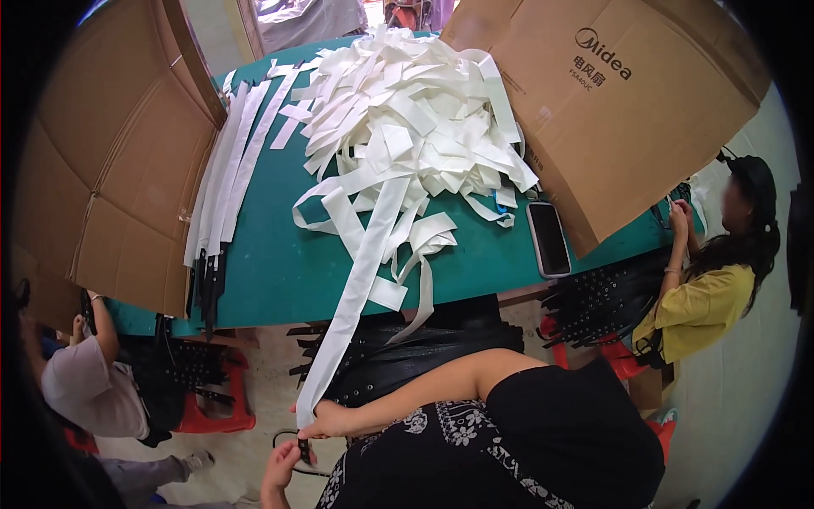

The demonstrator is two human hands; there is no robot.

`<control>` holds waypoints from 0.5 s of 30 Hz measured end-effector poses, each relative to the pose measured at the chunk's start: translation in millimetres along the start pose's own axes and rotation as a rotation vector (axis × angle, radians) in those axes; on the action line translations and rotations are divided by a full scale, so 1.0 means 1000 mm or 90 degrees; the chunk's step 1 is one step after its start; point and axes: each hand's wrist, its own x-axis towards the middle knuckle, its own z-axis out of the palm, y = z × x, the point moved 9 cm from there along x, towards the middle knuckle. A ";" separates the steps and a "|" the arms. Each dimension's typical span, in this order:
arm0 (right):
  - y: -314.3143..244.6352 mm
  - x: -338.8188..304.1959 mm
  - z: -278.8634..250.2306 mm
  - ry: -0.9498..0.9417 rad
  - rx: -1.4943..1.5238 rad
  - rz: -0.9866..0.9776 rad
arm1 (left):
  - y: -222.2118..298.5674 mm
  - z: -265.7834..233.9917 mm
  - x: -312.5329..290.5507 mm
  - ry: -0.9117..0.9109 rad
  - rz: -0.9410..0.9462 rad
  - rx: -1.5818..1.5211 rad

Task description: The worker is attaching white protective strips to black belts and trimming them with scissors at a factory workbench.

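My right hand [332, 419] is closed on the lower end of a long white strip [346, 314], which runs down from the table toward me. Just below it, my left hand [281, 467] pinches the end of a black belt [303, 450] at the strip's lower opening. How much of the belt lies inside the white strip is hidden. A bundle of black belts with metal eyelets [373, 366] lies across my lap. Ahead, a large heap of white strips [407, 110] covers the middle of the green table [271, 271], several loose ones trailing toward me.
White-covered belts with black ends [246, 161] lie side by side at the table's left. Cardboard sheets stand left [127, 170] and right [627, 127]. A phone [549, 240] lies near the right edge. One person [704, 297] works at right, another [93, 382] at left, by a red stool [242, 399].
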 end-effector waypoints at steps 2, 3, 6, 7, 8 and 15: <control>0.004 0.003 -0.002 0.001 0.008 0.007 | -0.030 -0.027 -0.004 0.011 -0.049 0.093; 0.010 0.005 0.000 0.004 -0.007 0.012 | -0.019 -0.021 -0.001 0.025 -0.006 0.087; 0.014 0.004 0.014 -0.014 0.010 0.031 | 0.013 -0.001 0.012 0.052 0.079 0.065; 0.014 0.003 0.018 -0.029 0.040 0.040 | 0.015 0.001 0.016 0.041 0.105 0.075; 0.013 0.004 0.017 -0.029 0.039 0.040 | 0.023 0.007 0.020 0.029 0.134 0.085; 0.023 0.009 0.026 -0.071 -0.115 0.024 | 0.046 0.013 0.015 0.147 0.208 0.097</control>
